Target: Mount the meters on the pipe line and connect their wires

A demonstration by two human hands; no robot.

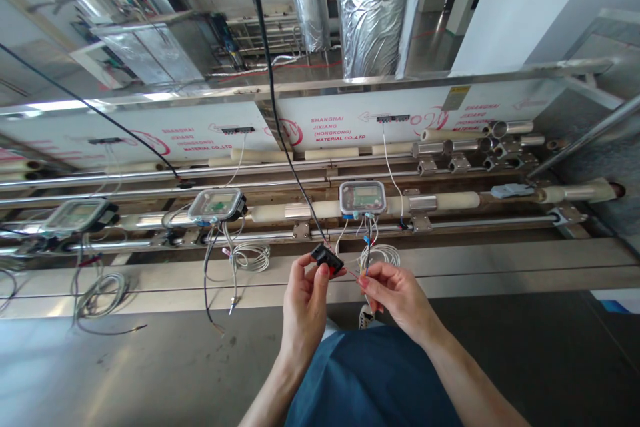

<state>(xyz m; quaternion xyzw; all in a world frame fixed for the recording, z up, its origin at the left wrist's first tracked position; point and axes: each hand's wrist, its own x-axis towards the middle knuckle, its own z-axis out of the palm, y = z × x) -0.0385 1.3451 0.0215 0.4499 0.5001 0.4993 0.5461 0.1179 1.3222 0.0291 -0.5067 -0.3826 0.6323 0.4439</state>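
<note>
My left hand is closed on a small black connector block with a bit of red on its underside. A black cable comes down from above to the block's upper end. Beside it, my right hand pinches the end of a thin wire between thumb and fingers. That wire spans the short gap between the block and my right fingertips. Just above my right hand, a clear-lidded meter box sits on the pipe, with several grey cables and a coiled cable hanging below.
Two more meter boxes, one in the middle and one at the left, carry dangling cables with bare ends. Steel rails run across. Black terminal strips are fixed to the white printed panel. A metal ledge lies in front.
</note>
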